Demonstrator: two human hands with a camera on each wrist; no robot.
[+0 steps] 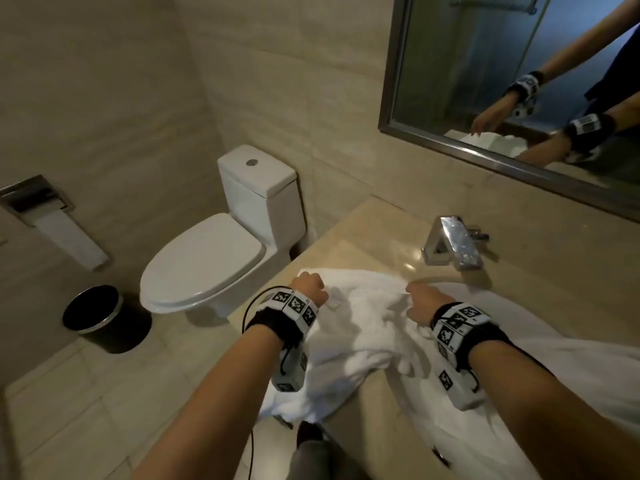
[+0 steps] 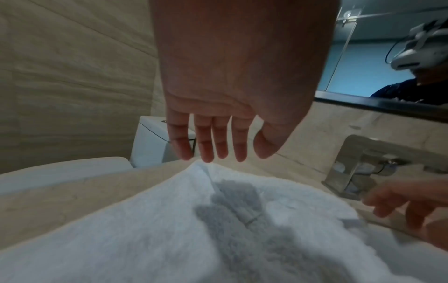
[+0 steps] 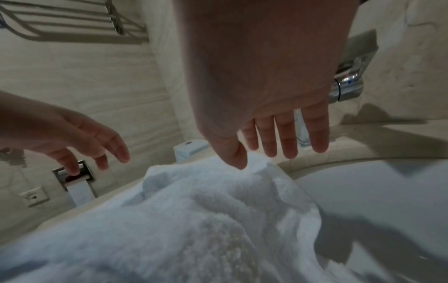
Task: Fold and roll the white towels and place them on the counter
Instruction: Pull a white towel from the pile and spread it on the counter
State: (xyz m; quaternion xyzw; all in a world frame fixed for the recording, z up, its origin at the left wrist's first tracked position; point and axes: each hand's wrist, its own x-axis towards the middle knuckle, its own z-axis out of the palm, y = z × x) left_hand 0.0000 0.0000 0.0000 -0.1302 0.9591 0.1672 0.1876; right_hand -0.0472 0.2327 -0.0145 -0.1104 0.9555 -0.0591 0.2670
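Observation:
A crumpled white towel point(image 1: 363, 327) lies on the beige counter point(image 1: 363, 233), with its near end hanging over the front edge. My left hand point(image 1: 309, 287) hovers over the towel's far left corner. In the left wrist view the left hand point(image 2: 227, 149) has straight fingers, tips just at the towel point(image 2: 169, 229) corner, holding nothing. My right hand point(image 1: 420, 304) is over the towel's right side by the basin rim. In the right wrist view the right hand point(image 3: 266, 149) has straight, spread fingers, with the thumb tip against the towel point(image 3: 194, 210).
A chrome faucet point(image 1: 453, 247) stands behind a white basin point(image 1: 571, 341) on my right. A toilet point(image 1: 207, 261), a black bin point(image 1: 100, 317) and a paper holder point(image 1: 52, 220) are to the left. A mirror point(image 1: 519, 81) hangs above the counter.

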